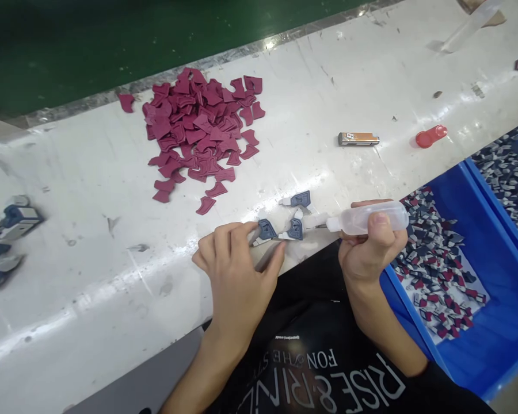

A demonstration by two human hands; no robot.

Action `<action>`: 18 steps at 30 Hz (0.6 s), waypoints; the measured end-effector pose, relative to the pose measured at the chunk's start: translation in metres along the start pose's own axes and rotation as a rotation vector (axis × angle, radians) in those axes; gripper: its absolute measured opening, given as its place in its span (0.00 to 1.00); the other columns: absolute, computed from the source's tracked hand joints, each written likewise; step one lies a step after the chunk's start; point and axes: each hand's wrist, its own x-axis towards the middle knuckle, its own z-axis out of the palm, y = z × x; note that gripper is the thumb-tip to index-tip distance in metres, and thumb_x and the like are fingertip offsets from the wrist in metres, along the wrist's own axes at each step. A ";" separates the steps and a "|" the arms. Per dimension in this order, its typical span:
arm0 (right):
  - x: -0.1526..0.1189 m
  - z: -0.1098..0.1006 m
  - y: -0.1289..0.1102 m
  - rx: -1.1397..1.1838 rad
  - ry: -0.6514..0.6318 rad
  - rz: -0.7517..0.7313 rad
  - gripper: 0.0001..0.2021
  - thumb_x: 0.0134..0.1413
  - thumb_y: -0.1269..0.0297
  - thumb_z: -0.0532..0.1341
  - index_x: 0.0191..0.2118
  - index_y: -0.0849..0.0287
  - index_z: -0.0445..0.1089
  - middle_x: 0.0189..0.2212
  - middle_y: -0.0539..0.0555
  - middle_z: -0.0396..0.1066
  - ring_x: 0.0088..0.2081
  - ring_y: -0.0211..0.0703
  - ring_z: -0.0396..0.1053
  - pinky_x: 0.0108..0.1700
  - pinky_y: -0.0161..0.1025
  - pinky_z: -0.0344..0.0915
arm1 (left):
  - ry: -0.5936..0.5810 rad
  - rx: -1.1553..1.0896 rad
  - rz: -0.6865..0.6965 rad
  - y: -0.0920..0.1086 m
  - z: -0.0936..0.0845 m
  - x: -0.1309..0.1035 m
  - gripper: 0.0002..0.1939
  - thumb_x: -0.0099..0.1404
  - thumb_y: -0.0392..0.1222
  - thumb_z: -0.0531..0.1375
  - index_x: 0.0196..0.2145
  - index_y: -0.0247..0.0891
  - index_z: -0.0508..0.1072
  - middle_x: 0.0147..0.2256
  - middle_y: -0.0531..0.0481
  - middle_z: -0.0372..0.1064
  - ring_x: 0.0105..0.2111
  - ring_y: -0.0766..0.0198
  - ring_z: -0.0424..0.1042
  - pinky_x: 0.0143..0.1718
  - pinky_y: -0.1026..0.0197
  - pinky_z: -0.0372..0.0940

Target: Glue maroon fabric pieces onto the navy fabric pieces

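Observation:
Three small grey-blue and white parts lie near the table's front edge. My left hand (237, 264) is around the leftmost part (266, 230), its forefinger and thumb apart on either side. Beside it sits the middle part (295, 229), and a third part (301, 199) lies just behind. My right hand (373, 241) is wrapped round a translucent squeeze bottle (356, 219), held sideways with its thin tip pointing left, close to the middle part. A heap of maroon pieces (202, 123) is spread on the white table behind my left hand.
An orange lighter (359, 138) and a red cap (430, 136) lie behind the bottle. Blue bins (492, 287) with many small parts stand at the right. More grey-blue parts (11, 224) are at the far left of the table (90, 241).

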 end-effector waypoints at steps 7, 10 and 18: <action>-0.007 0.001 0.001 -0.104 -0.123 -0.040 0.18 0.67 0.46 0.66 0.36 0.56 0.75 0.25 0.50 0.66 0.26 0.45 0.69 0.24 0.40 0.65 | 0.056 0.042 0.043 0.000 -0.002 -0.007 0.06 0.72 0.42 0.65 0.44 0.41 0.73 0.41 0.46 0.72 0.47 0.48 0.64 0.47 0.46 0.53; -0.009 0.002 0.000 -0.127 -0.139 -0.044 0.18 0.67 0.45 0.65 0.36 0.56 0.75 0.26 0.51 0.68 0.27 0.46 0.70 0.26 0.41 0.66 | 0.006 0.030 0.046 0.000 -0.008 -0.016 0.06 0.71 0.40 0.64 0.45 0.42 0.73 0.42 0.46 0.73 0.48 0.48 0.64 0.48 0.45 0.53; -0.019 0.010 -0.013 -0.053 -0.243 -0.053 0.14 0.66 0.51 0.68 0.37 0.57 0.77 0.24 0.48 0.68 0.23 0.40 0.67 0.25 0.38 0.68 | 0.005 -0.032 0.066 0.004 -0.002 -0.018 0.10 0.71 0.46 0.70 0.45 0.44 0.74 0.41 0.49 0.74 0.47 0.50 0.66 0.48 0.46 0.55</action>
